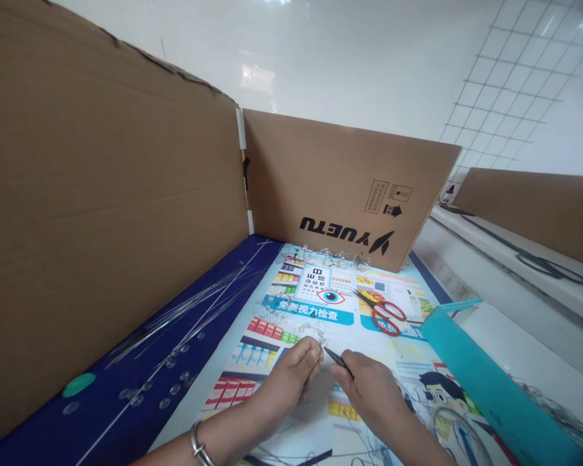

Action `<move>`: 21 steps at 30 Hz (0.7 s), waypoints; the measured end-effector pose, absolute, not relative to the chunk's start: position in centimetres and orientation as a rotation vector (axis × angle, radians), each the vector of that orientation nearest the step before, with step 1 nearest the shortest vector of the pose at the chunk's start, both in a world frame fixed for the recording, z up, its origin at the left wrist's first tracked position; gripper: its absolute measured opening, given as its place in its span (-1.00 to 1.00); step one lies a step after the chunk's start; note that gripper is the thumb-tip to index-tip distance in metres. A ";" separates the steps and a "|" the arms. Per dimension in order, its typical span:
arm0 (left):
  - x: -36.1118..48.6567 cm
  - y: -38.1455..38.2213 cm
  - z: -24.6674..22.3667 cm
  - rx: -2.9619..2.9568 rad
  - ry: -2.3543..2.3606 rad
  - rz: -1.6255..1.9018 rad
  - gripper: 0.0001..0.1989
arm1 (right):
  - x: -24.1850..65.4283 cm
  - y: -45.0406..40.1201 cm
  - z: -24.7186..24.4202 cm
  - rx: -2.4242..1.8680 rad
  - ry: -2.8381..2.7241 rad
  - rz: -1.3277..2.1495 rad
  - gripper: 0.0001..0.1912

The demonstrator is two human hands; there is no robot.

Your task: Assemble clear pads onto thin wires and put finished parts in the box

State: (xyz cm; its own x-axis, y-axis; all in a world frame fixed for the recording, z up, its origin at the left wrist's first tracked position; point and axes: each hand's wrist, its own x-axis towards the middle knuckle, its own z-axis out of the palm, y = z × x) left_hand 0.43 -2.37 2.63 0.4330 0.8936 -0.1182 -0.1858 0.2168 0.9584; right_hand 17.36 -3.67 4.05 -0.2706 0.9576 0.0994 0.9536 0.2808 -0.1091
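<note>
Head view: left hand pinching clear tangled plastic strands; right hand gripping black tweezers.

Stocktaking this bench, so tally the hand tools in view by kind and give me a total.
Scissors: 2 (red-handled scissors, black-handled scissors)
Tweezers: 1 (black tweezers)
Total: 3
</note>
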 end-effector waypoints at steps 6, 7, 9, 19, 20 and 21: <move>0.5 -2.2 2.5 1.102 0.797 0.895 -0.67 | 17.5 -3.7 4.0 -1.786 -2.394 0.018 -0.73; 0.5 -2.2 2.4 1.097 0.794 0.893 -0.67 | 17.5 -3.7 4.0 -1.783 -2.390 0.018 -0.73; 0.5 -2.2 2.4 1.087 0.791 0.890 -0.68 | 17.5 -3.7 4.0 -1.779 -2.390 0.019 -0.72; 0.0 -2.0 2.8 1.205 0.768 0.845 -0.70 | 17.5 -3.8 4.2 -1.822 -2.410 -0.012 -0.75; -0.1 -1.9 3.0 1.252 0.767 0.824 -0.70 | 17.5 -3.8 4.3 -1.820 -2.412 -0.022 -0.75; -0.3 -1.7 3.2 1.298 0.768 0.797 -0.71 | 17.5 -3.8 4.4 -1.816 -2.416 -0.030 -0.76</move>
